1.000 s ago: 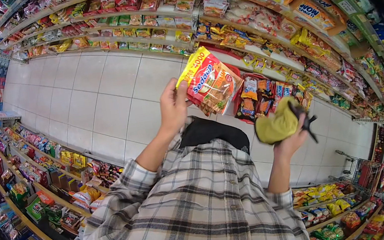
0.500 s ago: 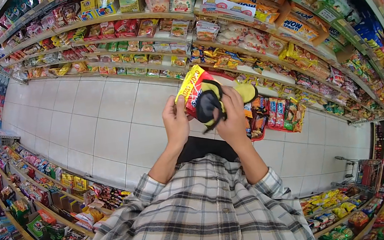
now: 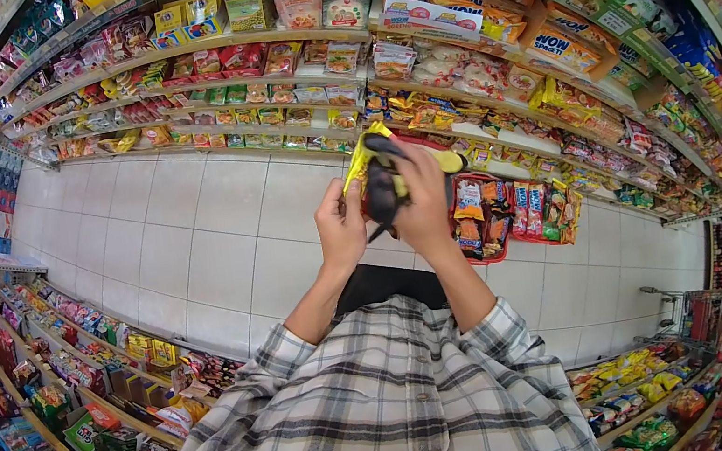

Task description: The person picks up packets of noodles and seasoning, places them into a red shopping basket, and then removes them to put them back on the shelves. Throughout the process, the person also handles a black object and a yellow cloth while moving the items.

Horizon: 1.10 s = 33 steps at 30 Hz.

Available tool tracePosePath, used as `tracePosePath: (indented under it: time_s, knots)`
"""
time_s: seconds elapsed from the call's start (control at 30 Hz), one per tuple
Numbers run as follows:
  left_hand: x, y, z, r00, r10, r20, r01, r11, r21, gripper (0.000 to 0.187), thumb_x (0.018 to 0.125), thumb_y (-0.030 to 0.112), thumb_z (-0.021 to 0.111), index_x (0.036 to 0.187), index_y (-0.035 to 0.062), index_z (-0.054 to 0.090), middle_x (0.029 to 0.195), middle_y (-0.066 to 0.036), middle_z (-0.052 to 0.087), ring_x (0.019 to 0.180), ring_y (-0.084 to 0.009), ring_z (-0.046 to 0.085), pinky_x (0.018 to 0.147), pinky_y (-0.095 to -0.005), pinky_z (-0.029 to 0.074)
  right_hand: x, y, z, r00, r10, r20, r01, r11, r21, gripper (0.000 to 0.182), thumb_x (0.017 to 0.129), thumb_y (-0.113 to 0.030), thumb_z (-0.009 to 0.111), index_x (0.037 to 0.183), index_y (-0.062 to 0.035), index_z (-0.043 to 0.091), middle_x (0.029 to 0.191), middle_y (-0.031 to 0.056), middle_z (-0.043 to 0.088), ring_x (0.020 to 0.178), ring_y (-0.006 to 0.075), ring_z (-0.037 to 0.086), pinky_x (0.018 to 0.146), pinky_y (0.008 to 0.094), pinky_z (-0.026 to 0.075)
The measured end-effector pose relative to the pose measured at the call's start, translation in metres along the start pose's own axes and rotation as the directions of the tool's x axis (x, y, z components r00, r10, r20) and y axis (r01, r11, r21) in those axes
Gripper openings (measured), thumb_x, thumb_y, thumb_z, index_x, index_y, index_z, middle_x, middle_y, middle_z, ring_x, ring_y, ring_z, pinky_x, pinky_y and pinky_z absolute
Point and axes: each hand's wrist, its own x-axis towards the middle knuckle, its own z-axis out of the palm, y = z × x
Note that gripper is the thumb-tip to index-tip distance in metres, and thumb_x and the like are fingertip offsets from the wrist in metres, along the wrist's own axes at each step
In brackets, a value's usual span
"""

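Red tray: my landmark (image 3: 500,256), holding bright noodle packets (image 3: 528,208).
Left hand: mine (image 3: 340,229), to the left of the red tray, its thumb and fingers narrowed in a pinch on the near edge of the yellow-edged packet.
Yellow-edged packet: (image 3: 359,165), left of the red tray and apart from it, held up and tilted, its front largely hidden.
Right hand: mine (image 3: 421,202), between the packet and the red tray in this view, closed around the soft yellow-and-black item.
Soft yellow-and-black item: (image 3: 381,186), at the left of the red tray, its dark part over the packet's front; blur obscures it, so it is perhaps a cloth.
State of the work: the packet is off the shelves and the soft item is brought up to it; neither is set down, and both are in my grasp.
Shelves: rows of goods (image 3: 302,34), beyond the red tray.
Floor: pale tiles (image 3: 211,230), left of the red tray.
Trolley: metal (image 3: 705,313), to the right of the red tray.
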Motion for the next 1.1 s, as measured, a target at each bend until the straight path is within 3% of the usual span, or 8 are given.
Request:
tracePosePath:
  time_s: [0.07,0.13,0.23,0.5,0.7,0.83,0.97,1.1]
  knots:
    - [0.011,-0.009,-0.015,0.998,0.044,-0.034,-0.042,0.997,0.065,0.028,0.1,0.019,0.051,0.075,0.0055,0.048,0.065,0.005,0.046,0.057,0.0001,0.04,0.045,-0.0192,0.033,-0.026,0.03,0.007,0.967,0.209,-0.143,-0.207,0.978,0.028,0.034,0.073,-0.004,0.068,0.105,0.0028,0.058,0.111,0.0169,0.059,0.105,0.0333,0.056,0.091,0.0408,0.043]
    - [0.017,-0.002,-0.021,0.998,0.003,-0.067,-0.002,1.0,0.021,0.028,0.1,0.018,0.05,0.075,0.0057,0.048,0.065,0.005,0.046,0.058,0.0005,0.04,0.045,-0.0191,0.033,-0.042,0.05,0.01,0.603,0.798,-0.014,-0.657,0.507,0.558,0.021,0.093,-0.009,0.054,0.111,0.0019,0.057,0.099,0.0056,0.063,0.089,0.0163,0.06,0.077,0.0327,0.049]
    - [0.018,0.016,0.001,0.995,-0.052,-0.089,0.046,0.997,-0.064,0.028,0.1,0.018,0.05,0.075,0.0051,0.047,0.065,0.005,0.045,0.058,0.0009,0.039,0.045,-0.0193,0.031,-0.05,0.073,-0.016,0.334,0.88,0.339,-0.409,-0.189,0.893,0.032,0.098,-0.02,0.048,0.125,-0.0041,0.052,0.117,0.0074,0.061,0.107,0.0226,0.059,0.093,0.0402,0.048]
    - [0.023,-0.015,-0.009,0.972,0.211,0.104,-0.231,0.939,0.255,0.024,0.099,0.014,0.051,0.077,0.0035,0.047,0.065,0.006,0.043,0.059,-0.0005,0.037,0.045,-0.0205,0.031,-0.057,0.065,-0.034,0.449,0.767,0.458,-0.435,-0.26,0.862,0.034,0.097,-0.026,0.048,0.123,-0.005,0.055,0.12,0.0084,0.061,0.111,0.0235,0.058,0.096,0.0402,0.047]
    - [0.035,-0.049,-0.008,0.978,0.207,0.027,-0.207,0.978,-0.021,0.02,0.099,0.016,0.05,0.084,0.0036,0.053,0.066,0.006,0.046,0.058,-0.0019,0.041,0.046,-0.0219,0.034,-0.026,-0.039,-0.074,0.54,0.637,0.55,-0.384,-0.394,0.835,0.028,0.098,-0.02,0.05,0.119,-0.0026,0.057,0.112,0.0075,0.063,0.099,0.0188,0.062,0.088,0.0335,0.05]
    - [0.018,-0.082,-0.011,0.958,-0.204,0.2,0.273,0.857,-0.436,0.043,0.1,0.038,0.046,0.13,0.0071,0.047,0.115,-0.007,0.059,0.101,-0.0182,0.06,0.088,-0.032,0.051,0.025,-0.074,-0.085,0.679,0.694,0.24,-0.3,-0.035,0.953,0.021,0.092,-0.013,0.062,0.109,-0.0003,0.061,0.1,0.0074,0.066,0.083,0.0153,0.066,0.075,0.0275,0.054]
    - [0.011,-0.107,-0.01,0.985,-0.119,0.125,0.153,0.937,-0.314,0.047,0.099,0.038,0.048,0.137,0.0097,0.042,0.126,-0.006,0.056,0.112,-0.0179,0.057,0.088,-0.0342,0.052,0.06,-0.071,-0.075,0.769,0.639,0.031,-0.467,0.528,0.709,0.021,0.093,-0.02,0.061,0.099,0.0005,0.062,0.091,0.0103,0.067,0.075,0.0134,0.065,0.064,0.029,0.051]
    - [0.005,-0.09,-0.008,0.989,-0.063,0.135,0.104,0.943,-0.317,0.047,0.099,0.037,0.048,0.137,0.0102,0.042,0.126,-0.006,0.055,0.113,-0.0178,0.056,0.088,-0.0348,0.052,0.05,-0.06,-0.015,0.987,-0.106,0.123,0.105,0.994,0.014,0.046,0.074,-0.032,0.074,0.107,-0.0023,0.064,0.115,0.0155,0.062,0.116,0.0351,0.052,0.104,0.0482,0.035]
